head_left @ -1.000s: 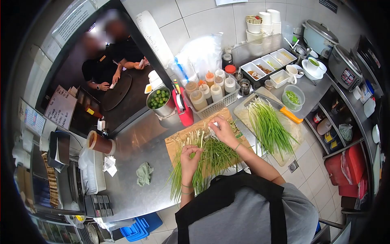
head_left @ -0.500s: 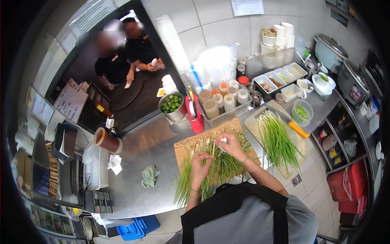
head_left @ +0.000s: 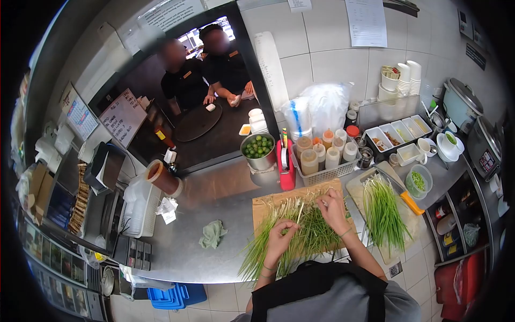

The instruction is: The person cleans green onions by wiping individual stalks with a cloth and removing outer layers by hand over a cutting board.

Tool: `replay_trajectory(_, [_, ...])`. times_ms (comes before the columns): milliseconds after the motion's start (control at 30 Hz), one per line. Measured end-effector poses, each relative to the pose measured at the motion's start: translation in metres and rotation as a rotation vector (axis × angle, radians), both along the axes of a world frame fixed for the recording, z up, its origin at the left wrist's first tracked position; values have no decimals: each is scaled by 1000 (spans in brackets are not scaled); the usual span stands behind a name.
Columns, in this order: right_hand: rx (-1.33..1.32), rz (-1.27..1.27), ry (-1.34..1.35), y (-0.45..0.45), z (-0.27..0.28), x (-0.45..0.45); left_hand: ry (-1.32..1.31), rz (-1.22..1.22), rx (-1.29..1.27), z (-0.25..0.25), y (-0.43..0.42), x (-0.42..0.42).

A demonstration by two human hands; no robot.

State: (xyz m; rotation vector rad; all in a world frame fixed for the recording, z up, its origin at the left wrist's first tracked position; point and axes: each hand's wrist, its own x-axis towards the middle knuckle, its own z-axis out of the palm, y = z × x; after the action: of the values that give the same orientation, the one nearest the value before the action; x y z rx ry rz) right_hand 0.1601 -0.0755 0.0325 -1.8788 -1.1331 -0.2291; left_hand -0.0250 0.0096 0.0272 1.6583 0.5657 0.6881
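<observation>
Apron (head_left: 316,287) cut off, wall sheet (head_left: 367,23) illegible

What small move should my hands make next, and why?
Probably bring the right hand to the pale stalk end: it sticks up from the left hand, just apart from the right, whose own hold is unclear.

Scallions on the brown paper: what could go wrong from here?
Their leaves reach the counter's front edge, so a sweep of the left hand might drag some off. The knife lies with its handle at the cutting board's edge, where an arm might catch it.
</observation>
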Motion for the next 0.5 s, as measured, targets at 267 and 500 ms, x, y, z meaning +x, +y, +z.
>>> replay_trajectory(267, [-273,38,-269,-6,3,-18,-172,-40,-505,15,-4,1])
replay_trajectory(500, [-327,-3,-320,-10,-12,-13,-198,1,-497,-5,1,9])
